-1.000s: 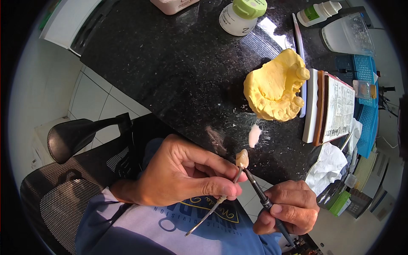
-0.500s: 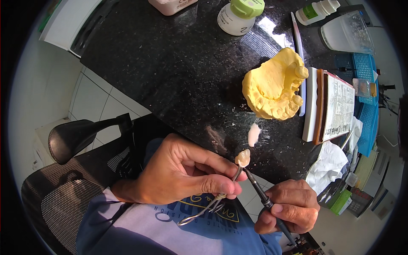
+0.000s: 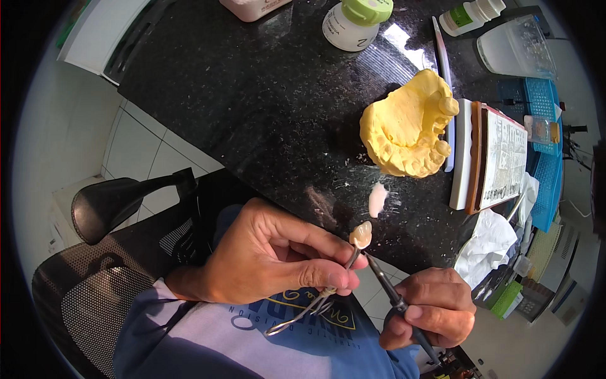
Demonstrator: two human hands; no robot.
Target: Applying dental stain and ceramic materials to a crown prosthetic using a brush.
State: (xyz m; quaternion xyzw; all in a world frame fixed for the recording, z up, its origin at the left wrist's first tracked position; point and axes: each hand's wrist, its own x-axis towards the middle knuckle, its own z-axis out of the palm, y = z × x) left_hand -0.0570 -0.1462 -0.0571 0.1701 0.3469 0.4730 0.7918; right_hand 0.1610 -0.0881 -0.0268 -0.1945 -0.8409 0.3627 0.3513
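Note:
My left hand (image 3: 255,256) pinches thin metal tweezers (image 3: 295,319) between thumb and fingers, their looped handle end hanging low in front of my shirt. At the tweezers' upper end sits a small tooth-coloured dental crown (image 3: 361,234), pale around its lower rim. My right hand (image 3: 435,308) grips a dark brush (image 3: 385,283) with a metal ferrule like a pen. Its dark tip lies just below and right of the crown, slightly apart from it. Beyond the crown, a whitish dab of paste (image 3: 377,200) lies on the black countertop (image 3: 271,120).
A yellow dental cast (image 3: 404,126) stands past the paste. Right of it are a long pale stick (image 3: 444,95), a boxed pad (image 3: 504,158) and crumpled tissue (image 3: 485,246). A green-lidded jar (image 3: 353,28), a white bottle (image 3: 470,18) and a clear tub (image 3: 514,54) stand farther back.
The brush tip has drawn back slightly down and right from the crown. My left hand, the tweezers and the crown have hardly moved.

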